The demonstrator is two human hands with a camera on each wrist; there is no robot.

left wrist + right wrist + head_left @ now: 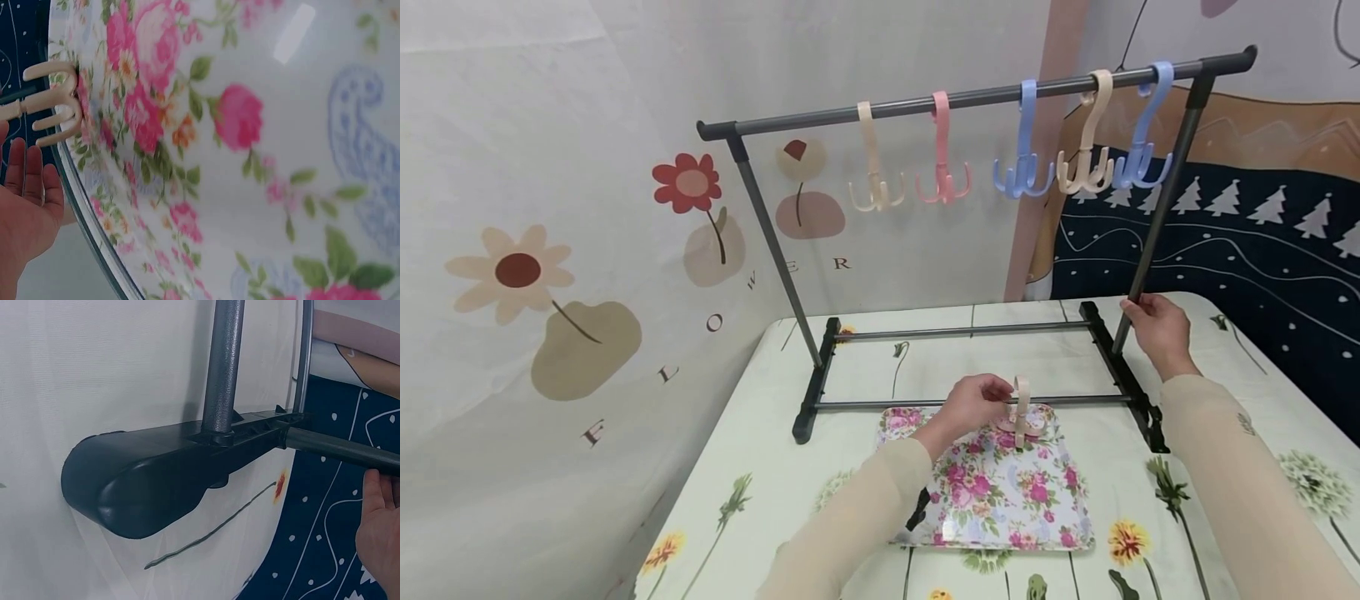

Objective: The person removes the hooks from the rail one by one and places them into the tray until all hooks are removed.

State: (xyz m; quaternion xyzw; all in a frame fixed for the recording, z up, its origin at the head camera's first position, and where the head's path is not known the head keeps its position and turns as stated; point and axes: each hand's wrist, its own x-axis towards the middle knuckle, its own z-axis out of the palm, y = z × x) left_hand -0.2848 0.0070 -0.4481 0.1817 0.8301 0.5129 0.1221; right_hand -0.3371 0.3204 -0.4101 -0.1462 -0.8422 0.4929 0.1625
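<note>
My left hand (973,404) reaches over the floral tray (970,517), its thumb and forefinger at the stem of a beige hanger hook (1021,400), which they pinch. The hook stands upright over the tray's far edge. In the left wrist view its curved prongs (59,100) lie close to the tray surface, while the other fingers (32,175) are loosely bent and the thumb is out of sight. My right hand (1161,329) grips the right post (1165,192) of a dark metal rack low down. Behind that post (344,450), some of its fingers show in the right wrist view.
Several beige, pink and blue hooks (942,150) hang from the rack's top bar (970,98). Black feet (816,383) and two lower bars (962,331) support the rack on a flower-printed tablecloth (737,500). Printed cloth (587,167) hangs behind.
</note>
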